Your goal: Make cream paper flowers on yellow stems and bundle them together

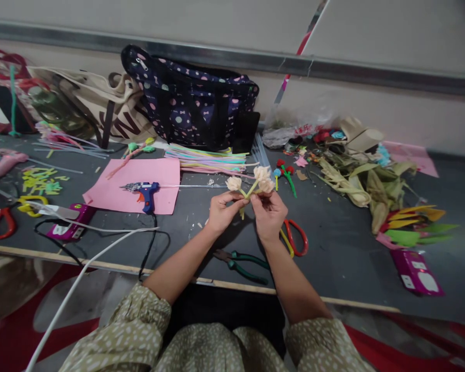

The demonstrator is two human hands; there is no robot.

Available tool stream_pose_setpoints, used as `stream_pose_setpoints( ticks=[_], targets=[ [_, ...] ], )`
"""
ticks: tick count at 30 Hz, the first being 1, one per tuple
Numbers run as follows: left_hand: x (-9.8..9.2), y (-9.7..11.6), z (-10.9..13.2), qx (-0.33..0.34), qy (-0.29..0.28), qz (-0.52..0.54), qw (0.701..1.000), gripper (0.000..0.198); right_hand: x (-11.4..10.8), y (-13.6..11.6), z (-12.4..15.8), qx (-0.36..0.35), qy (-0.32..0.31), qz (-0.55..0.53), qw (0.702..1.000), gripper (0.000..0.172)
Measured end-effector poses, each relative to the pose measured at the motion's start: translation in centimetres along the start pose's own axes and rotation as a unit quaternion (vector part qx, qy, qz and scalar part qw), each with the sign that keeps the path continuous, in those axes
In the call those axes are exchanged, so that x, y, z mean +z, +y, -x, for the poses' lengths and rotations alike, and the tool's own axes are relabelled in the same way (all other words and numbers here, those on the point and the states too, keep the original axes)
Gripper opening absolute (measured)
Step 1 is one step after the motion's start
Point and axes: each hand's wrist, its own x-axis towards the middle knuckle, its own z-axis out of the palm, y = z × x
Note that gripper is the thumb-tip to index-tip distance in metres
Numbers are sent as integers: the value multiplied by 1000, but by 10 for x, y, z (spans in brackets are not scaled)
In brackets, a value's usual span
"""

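Since its stems (254, 187) look thin, the left hand (222, 212) and right hand (269, 214) each clamp a fingertip grip on the cream flower sprig (251, 191) above the surface (189, 245), likely sparing its blossoms (263, 178); left, a hot-glue gun (149, 195) lies on pink sheeting (110, 186), probably against drips.

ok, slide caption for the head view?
Left hand and right hand hold pale flowers over a dark table, with green-handled pliers and a blue glue gun nearby.

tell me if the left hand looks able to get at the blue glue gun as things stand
Probably yes: the blue glue gun lies on the pink sheet left of the left hand, and nothing seems to block the way, though that hand is pinching the flower stems.
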Motion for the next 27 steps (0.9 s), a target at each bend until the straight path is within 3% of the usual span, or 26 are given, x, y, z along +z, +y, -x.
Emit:
stream_pose_setpoints(
  ticks=[7, 19, 27],
  targets=[
    [0, -3, 0, -6, 34, 12, 999, 15, -3, 5, 1, -19, -56, -11, 998, 12],
    [2, -7, 2, -35, 46, 65, 996, 16, -5, 9, 1, -76, -51, 40, 995, 12],
    [-1, -5, 2, -10, 37, 29, 999, 18, -3, 10, 3, -54, -69, 1, 996, 16]
  ],
)
